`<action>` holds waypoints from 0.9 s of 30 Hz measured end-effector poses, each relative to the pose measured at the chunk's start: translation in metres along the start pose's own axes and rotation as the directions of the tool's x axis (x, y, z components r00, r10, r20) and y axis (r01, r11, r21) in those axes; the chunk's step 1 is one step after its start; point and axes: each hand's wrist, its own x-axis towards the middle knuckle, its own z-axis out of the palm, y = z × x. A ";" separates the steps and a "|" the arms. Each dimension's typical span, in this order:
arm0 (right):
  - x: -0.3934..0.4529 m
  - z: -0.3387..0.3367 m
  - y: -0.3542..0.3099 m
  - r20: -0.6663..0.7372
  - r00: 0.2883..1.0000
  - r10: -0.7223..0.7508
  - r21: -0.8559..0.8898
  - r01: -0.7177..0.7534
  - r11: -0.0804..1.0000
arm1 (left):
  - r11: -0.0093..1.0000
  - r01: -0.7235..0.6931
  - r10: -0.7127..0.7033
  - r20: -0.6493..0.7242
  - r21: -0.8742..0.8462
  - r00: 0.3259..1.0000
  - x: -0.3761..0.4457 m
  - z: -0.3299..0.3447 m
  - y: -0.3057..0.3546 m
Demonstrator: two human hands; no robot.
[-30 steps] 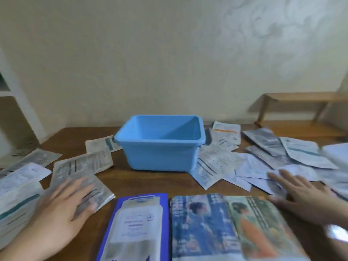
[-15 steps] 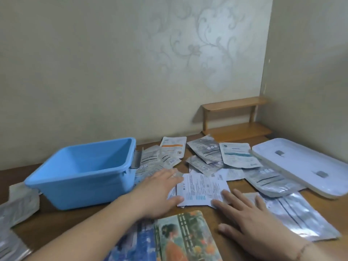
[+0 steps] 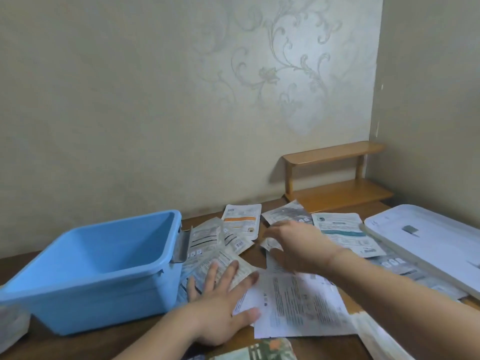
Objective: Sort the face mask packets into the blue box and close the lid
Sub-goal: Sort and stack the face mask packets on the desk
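Here the open-topped pale blue plastic box stands near the left edge of the brown wooden table, its inside bare. Flat white and silver face mask packets lie scattered just right of it; their print is too blurred to read. The left hand presses spread, straight fingers on them. The right hand reaches farther back, touching packets; its grip I cannot tell. The flat white plastic lid lies at the right edge.

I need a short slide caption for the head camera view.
Both hands, left and right, spread over face mask packets beside the empty blue box.
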 end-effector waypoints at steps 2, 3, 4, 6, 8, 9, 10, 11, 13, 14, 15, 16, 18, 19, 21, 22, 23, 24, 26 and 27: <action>0.053 0.020 0.005 0.065 0.995 0.069 -0.053 -0.066 0.996 | 1.000 0.007 -0.007 -0.018 -0.009 1.000 0.005 0.000 0.000; 0.073 0.031 0.005 0.087 0.992 0.095 -0.083 -0.087 0.993 | 1.000 0.009 -0.009 -0.018 -0.014 1.000 0.007 0.000 0.000; 0.088 0.038 0.004 0.108 0.989 0.102 -0.125 -0.089 0.988 | 1.000 0.007 -0.007 -0.018 -0.023 1.000 0.008 0.000 -0.001; 0.105 0.045 0.002 0.105 0.991 0.077 -0.208 -0.054 0.977 | 0.999 -0.001 0.000 -0.023 -0.037 1.000 0.009 0.001 -0.002; 0.111 0.048 0.004 0.086 0.996 0.021 -0.293 0.006 0.956 | 0.999 -0.016 0.015 -0.030 -0.045 0.999 0.009 0.003 -0.003; 0.111 0.047 0.007 0.083 0.996 -0.017 -0.337 0.044 0.941 | 0.999 -0.022 0.021 -0.033 -0.049 0.999 0.009 0.003 -0.004; 0.110 0.044 0.011 0.080 0.995 -0.057 -0.369 0.083 0.926 | 0.998 -0.027 0.025 -0.038 -0.053 0.999 0.009 0.003 -0.004; 0.106 0.040 0.015 0.073 0.993 -0.090 -0.384 0.112 0.916 | 0.998 -0.028 0.025 -0.046 -0.056 0.999 0.010 0.003 -0.004; 0.092 0.029 0.027 0.027 0.989 -0.145 -0.365 0.145 0.920 | 0.998 -0.028 0.025 -0.054 -0.053 0.998 0.010 0.003 -0.005; 0.081 0.026 0.035 -0.007 0.985 -0.172 -0.341 0.160 0.927 | 0.998 -0.026 0.023 -0.060 -0.051 0.998 0.010 0.004 -0.005; 0.068 0.024 0.042 -0.054 0.977 -0.206 -0.305 0.180 0.935 | 0.998 -0.023 0.019 -0.079 -0.052 0.997 0.009 0.006 -0.005; 0.054 0.022 0.050 -0.116 0.959 -0.257 -0.282 0.216 0.935 | 0.998 -0.017 0.010 -0.107 -0.059 0.994 0.009 0.009 -0.005; 0.019 0.020 0.061 -0.165 0.930 -0.329 -0.244 0.285 0.927 | 0.997 0.007 -0.019 -0.168 -0.074 0.986 0.007 0.012 -0.004; 0.001 0.019 0.063 -0.147 0.924 -0.352 -0.213 0.318 0.924 | 0.996 0.019 -0.036 -0.199 -0.087 0.979 0.006 0.012 -0.003; -0.032 0.017 0.063 -0.123 0.923 -0.364 -0.144 0.346 0.927 | 0.993 0.012 -0.043 -0.276 -0.115 0.960 0.004 0.010 0.003; -0.044 0.016 0.063 -0.139 0.926 -0.352 -0.115 0.337 0.934 | 0.993 -0.015 -0.023 -0.324 -0.115 0.946 0.003 0.009 0.009; -0.054 0.017 0.062 -0.171 0.925 -0.338 -0.094 0.327 0.941 | 0.992 -0.055 0.011 -0.365 -0.111 0.931 0.004 0.007 0.016; -0.061 0.017 0.061 -0.202 0.925 -0.322 -0.072 0.314 0.947 | 0.990 -0.098 0.050 -0.393 -0.104 0.918 0.005 0.004 0.025; -0.070 0.018 0.060 -0.274 0.921 -0.275 0.011 0.289 0.957 | 0.987 -0.156 0.119 -0.443 -0.047 0.888 0.007 -0.002 0.043; -0.074 0.019 0.060 -0.321 0.918 -0.232 0.070 0.268 0.961 | 0.985 -0.174 0.160 -0.477 0.016 0.864 0.008 -0.004 0.052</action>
